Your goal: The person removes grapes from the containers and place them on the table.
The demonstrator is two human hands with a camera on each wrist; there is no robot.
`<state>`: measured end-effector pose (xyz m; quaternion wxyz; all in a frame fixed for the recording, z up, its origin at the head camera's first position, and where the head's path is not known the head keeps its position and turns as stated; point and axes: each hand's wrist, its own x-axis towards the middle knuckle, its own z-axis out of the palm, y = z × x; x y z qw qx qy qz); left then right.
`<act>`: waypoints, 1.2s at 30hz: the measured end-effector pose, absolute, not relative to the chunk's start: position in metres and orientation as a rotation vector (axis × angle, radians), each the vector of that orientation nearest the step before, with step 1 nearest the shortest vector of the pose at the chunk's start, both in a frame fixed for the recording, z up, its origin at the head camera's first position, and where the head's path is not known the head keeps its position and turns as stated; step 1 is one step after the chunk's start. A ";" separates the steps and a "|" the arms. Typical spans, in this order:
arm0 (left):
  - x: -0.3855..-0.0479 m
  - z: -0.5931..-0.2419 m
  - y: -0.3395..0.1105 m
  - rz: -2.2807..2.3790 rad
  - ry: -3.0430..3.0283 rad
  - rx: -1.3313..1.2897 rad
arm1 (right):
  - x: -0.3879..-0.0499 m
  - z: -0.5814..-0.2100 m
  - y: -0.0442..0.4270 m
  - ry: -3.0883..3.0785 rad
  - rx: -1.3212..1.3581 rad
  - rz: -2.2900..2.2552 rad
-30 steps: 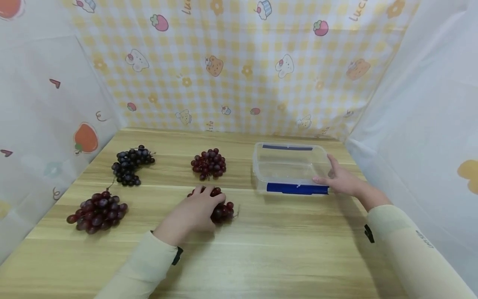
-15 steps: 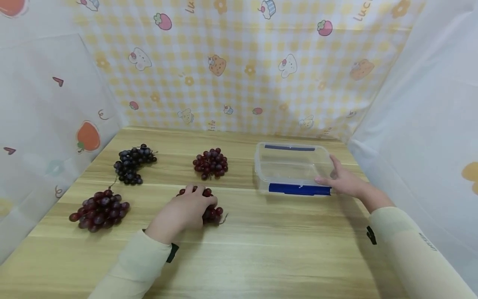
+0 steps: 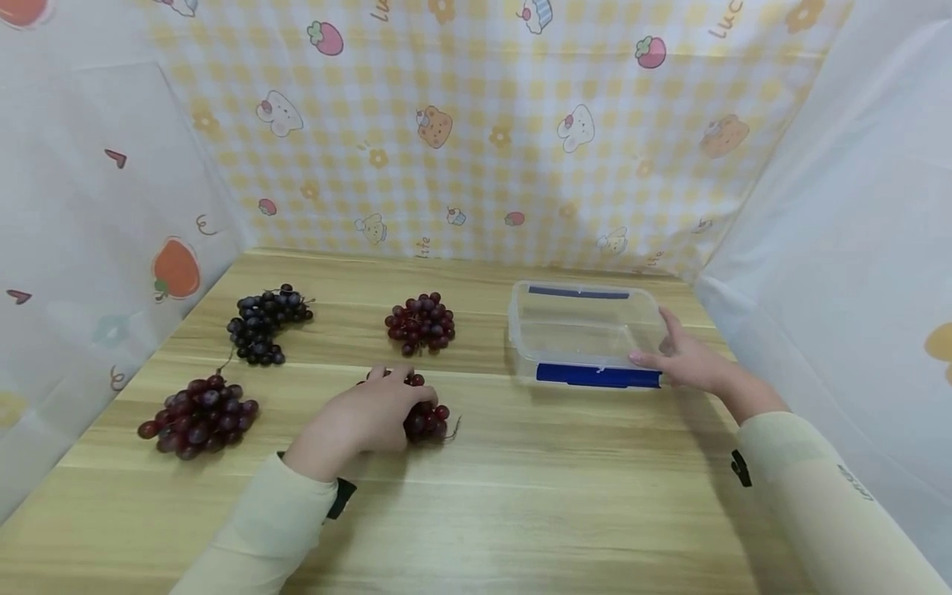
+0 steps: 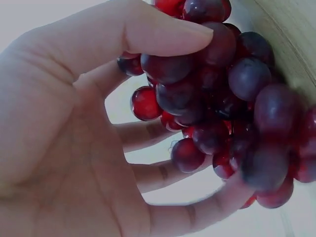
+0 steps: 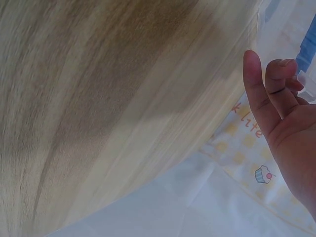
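Note:
In the head view, my left hand grips a bunch of dark red grapes on the table from above, hiding part of it. Up close, the left wrist view has the thumb over the grapes and the fingers curled beneath. My right hand holds the right end of a clear plastic food box with a blue clip along its near side. The box has no lid on top. Only the fingers and palm of my right hand show beside the box edge in the right wrist view.
Behind the held bunch lies a smaller red bunch. At the left are a black grape bunch and, nearer, a large red bunch. Patterned cloth walls the wooden table at the back and sides.
My left hand has shifted the red bunch a little to the left, then slightly back to the right. My right hand stays on the box.

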<state>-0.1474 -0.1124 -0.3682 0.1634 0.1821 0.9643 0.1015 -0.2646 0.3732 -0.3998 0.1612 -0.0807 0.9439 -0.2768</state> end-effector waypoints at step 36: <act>-0.153 -0.384 -0.104 0.356 2.768 0.369 | -0.261 -0.398 0.372 2.707 -0.246 -0.766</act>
